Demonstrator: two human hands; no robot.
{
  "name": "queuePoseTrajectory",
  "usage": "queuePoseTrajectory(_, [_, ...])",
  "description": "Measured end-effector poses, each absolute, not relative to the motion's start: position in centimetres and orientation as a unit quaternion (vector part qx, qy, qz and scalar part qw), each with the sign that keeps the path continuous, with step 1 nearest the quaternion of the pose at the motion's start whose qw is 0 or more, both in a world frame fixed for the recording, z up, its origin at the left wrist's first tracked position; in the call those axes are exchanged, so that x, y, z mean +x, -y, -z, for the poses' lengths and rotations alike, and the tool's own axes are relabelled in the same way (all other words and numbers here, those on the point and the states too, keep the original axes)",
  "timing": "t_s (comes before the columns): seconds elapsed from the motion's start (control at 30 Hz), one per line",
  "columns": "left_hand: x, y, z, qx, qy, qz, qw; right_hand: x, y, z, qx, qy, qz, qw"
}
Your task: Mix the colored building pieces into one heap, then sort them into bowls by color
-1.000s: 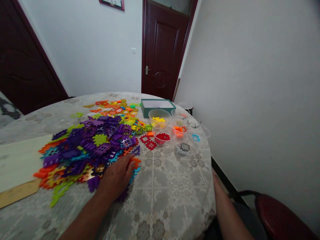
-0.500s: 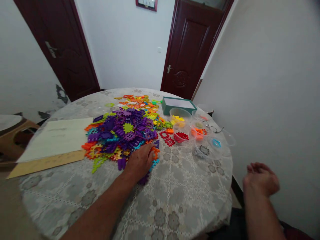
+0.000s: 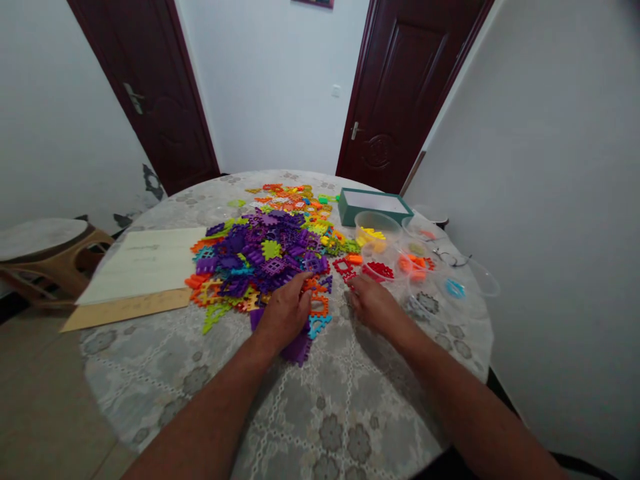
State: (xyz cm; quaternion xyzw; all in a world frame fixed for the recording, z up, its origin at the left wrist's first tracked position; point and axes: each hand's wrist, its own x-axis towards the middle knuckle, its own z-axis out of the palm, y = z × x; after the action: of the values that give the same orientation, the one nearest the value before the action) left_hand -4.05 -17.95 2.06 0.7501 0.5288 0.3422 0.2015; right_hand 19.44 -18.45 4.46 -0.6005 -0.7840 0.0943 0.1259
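A heap of flat, toothed plastic interlocking pieces (image 3: 273,267), mostly purple, covers the middle of the table. My left hand (image 3: 286,310) rests at its near right edge, with thumb and forefinger apart; the other fingers are partly hidden. Purple pieces (image 3: 299,348) lie under and beside this hand, next to an orange square frame (image 3: 319,305) and a light blue piece (image 3: 319,325). My right hand (image 3: 377,305) is low over the table, fingers bent together at the red pieces (image 3: 343,267). Whatever its fingertips hold, if anything, is hidden.
Clear plastic tubs stand on the right, holding yellow pieces (image 3: 371,235), red pieces (image 3: 379,270), orange pieces (image 3: 414,265) and blue pieces (image 3: 455,288). Behind them is a green box (image 3: 375,204). Glasses (image 3: 453,259) lie near the tubs. Paper sheets (image 3: 140,263) lie left.
My right hand has come from beyond the table's right edge to the red pieces. My left hand stays at the heap's edge, its thumb and forefinger now farther apart. The camera view has shifted.
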Motion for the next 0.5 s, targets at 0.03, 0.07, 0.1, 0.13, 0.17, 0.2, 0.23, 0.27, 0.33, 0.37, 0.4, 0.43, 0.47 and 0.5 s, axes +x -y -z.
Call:
queuePoseTrajectory(0.03, [-4.2, 17.9, -2.2, 0.742, -0.538, -0.343, 0.206, 18.9, 17.6, -3.5, -0.623, 0.774, -0.069, 0.090])
queuePoseTrajectory(0.07, [-4.3, 17.8, -2.3, 0.734, -0.547, -0.342, 0.212, 18.6, 17.0, -2.7, -0.642, 0.762, -0.049, 0.064])
queuePoseTrajectory(0.1, [-4.4, 17.8, -2.3, 0.726, -0.555, -0.342, 0.218, 18.4, 16.6, -2.1, -0.655, 0.753, -0.035, 0.048])
queuePoseTrajectory(0.13, [-4.5, 17.7, -2.3, 0.719, -0.563, -0.341, 0.226, 18.3, 16.3, -1.6, -0.664, 0.747, -0.026, 0.040])
queuePoseTrajectory(0.17, [-4.5, 17.6, -2.3, 0.711, -0.569, -0.341, 0.234, 18.2, 16.3, -1.2, -0.667, 0.744, -0.022, 0.036])
queuePoseTrajectory(0.2, [-4.5, 17.5, -2.3, 0.703, -0.574, -0.342, 0.242, 18.3, 16.3, -1.0, -0.668, 0.743, -0.020, 0.036])
queuePoseTrajectory(0.23, [-4.5, 17.4, -2.2, 0.698, -0.577, -0.343, 0.251, 18.4, 16.4, -0.9, -0.664, 0.746, -0.020, 0.037])
queuePoseTrajectory(0.27, [-4.5, 17.4, -2.2, 0.693, -0.577, -0.345, 0.260, 18.5, 16.5, -0.8, -0.655, 0.754, -0.020, 0.040])
queuePoseTrajectory(0.33, [-4.4, 17.4, -2.3, 0.686, -0.574, -0.348, 0.281, 18.8, 16.9, -0.6, -0.632, 0.773, -0.018, 0.048])
queuePoseTrajectory(0.37, [-4.4, 17.4, -2.3, 0.684, -0.572, -0.348, 0.289, 18.9, 17.1, -0.5, -0.620, 0.783, -0.017, 0.052])
queuePoseTrajectory(0.4, [-4.3, 17.4, -2.3, 0.683, -0.570, -0.349, 0.295, 19.0, 17.3, -0.4, -0.611, 0.789, -0.016, 0.059])
queuePoseTrajectory(0.43, [-4.3, 17.5, -2.4, 0.682, -0.569, -0.349, 0.300, 19.1, 17.4, -0.3, -0.606, 0.792, -0.015, 0.069])
queuePoseTrajectory(0.47, [-4.3, 17.5, -2.4, 0.682, -0.567, -0.350, 0.302, 19.1, 17.6, -0.2, -0.606, 0.791, -0.013, 0.080])
queuePoseTrajectory(0.5, [-4.3, 17.5, -2.4, 0.682, -0.565, -0.350, 0.305, 19.0, 17.6, -0.1, -0.609, 0.788, -0.008, 0.093])
